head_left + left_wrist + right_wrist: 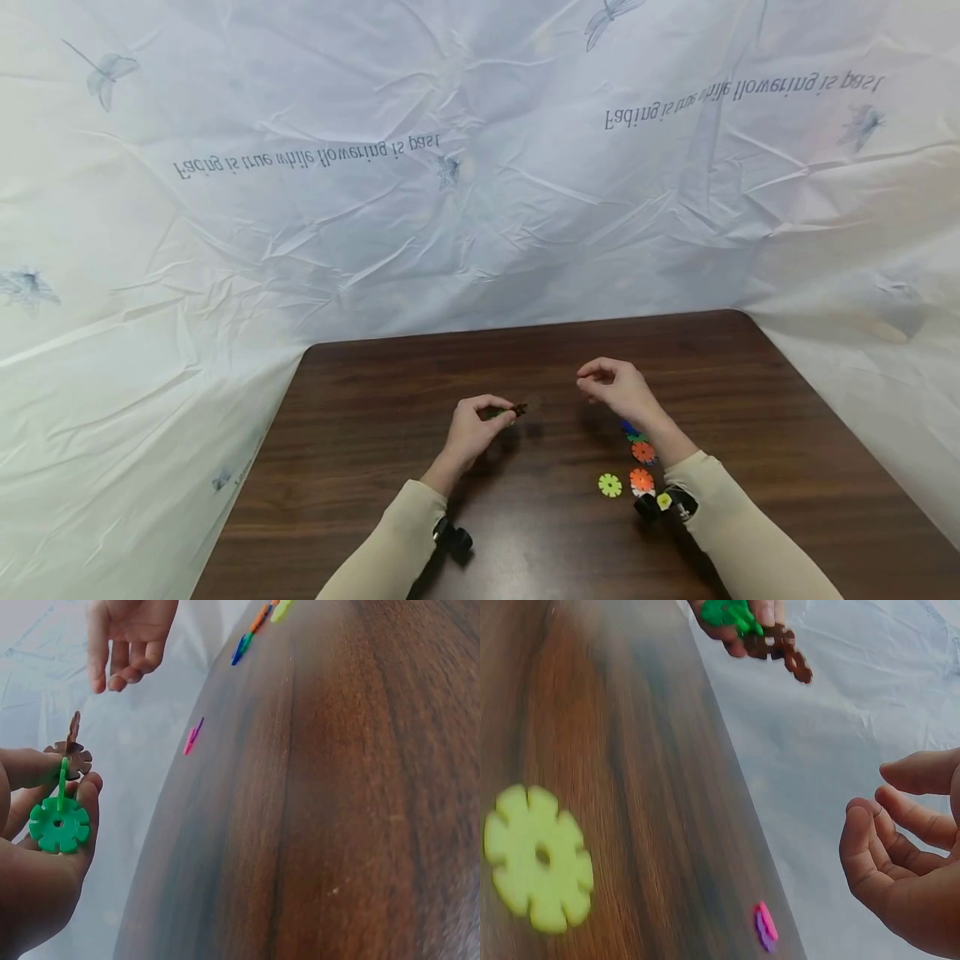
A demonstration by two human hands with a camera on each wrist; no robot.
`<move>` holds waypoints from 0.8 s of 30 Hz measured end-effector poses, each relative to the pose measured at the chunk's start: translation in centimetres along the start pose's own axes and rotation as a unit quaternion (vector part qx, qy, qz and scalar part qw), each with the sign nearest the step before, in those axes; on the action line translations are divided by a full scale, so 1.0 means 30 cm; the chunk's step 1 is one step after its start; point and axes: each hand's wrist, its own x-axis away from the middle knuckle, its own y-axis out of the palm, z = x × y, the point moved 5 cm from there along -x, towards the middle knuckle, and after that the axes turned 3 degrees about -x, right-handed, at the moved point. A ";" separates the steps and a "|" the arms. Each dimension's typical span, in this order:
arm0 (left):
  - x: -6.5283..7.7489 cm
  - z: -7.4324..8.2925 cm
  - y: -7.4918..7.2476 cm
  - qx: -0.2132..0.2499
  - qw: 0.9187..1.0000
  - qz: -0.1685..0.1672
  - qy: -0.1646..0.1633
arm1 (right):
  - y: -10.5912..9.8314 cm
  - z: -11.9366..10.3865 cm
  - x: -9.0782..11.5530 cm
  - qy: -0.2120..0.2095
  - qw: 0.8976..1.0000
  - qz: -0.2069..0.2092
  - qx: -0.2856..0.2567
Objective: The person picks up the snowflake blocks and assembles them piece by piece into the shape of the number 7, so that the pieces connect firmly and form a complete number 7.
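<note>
My left hand (474, 427) pinches a small chain of slotted plastic discs above the table. In the left wrist view, the chain shows a green disc (60, 827) and a brown disc (78, 763), fitted together at their notches. A second brown disc (798, 667) sticks out at the chain's far end. My right hand (621, 392) hovers to the right, apart from the chain. Its fingers are loosely bent, with a gap between thumb and fingertips and nothing in them. Pink and purple discs (765, 926) lie on the table in both wrist views.
On the brown wooden table (360, 467), a row of discs lies by my right forearm: blue (628, 427), orange (642, 452) and others partly covered. A yellow-green disc (610, 485) lies left of that row. White printed sheeting (480, 225) hangs behind the table.
</note>
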 end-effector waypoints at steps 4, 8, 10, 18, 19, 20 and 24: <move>-0.028 -0.068 0.006 0.011 1.000 0.001 -0.002 | -0.034 0.037 0.004 0.011 0.999 0.016 0.027; -0.026 -0.066 0.003 0.015 1.000 0.003 0.004 | -0.068 0.055 0.016 0.014 0.998 0.031 0.048; -0.027 -0.066 0.002 0.014 1.000 0.004 0.010 | -0.087 0.064 0.020 0.012 0.997 0.038 0.059; -0.031 -0.073 0.004 0.000 1.000 0.014 0.019 | -0.147 0.100 0.039 0.014 0.992 0.053 0.115; -0.032 -0.074 0.004 -0.001 1.000 0.015 0.017 | -0.154 0.105 0.041 0.014 0.991 0.055 0.124; -0.033 -0.075 0.004 -0.001 1.000 0.015 0.017 | -0.161 0.110 0.043 0.015 0.989 0.058 0.134; -0.033 -0.077 0.005 0.003 1.000 0.014 0.017 | -0.184 0.133 0.050 0.019 0.985 0.066 0.158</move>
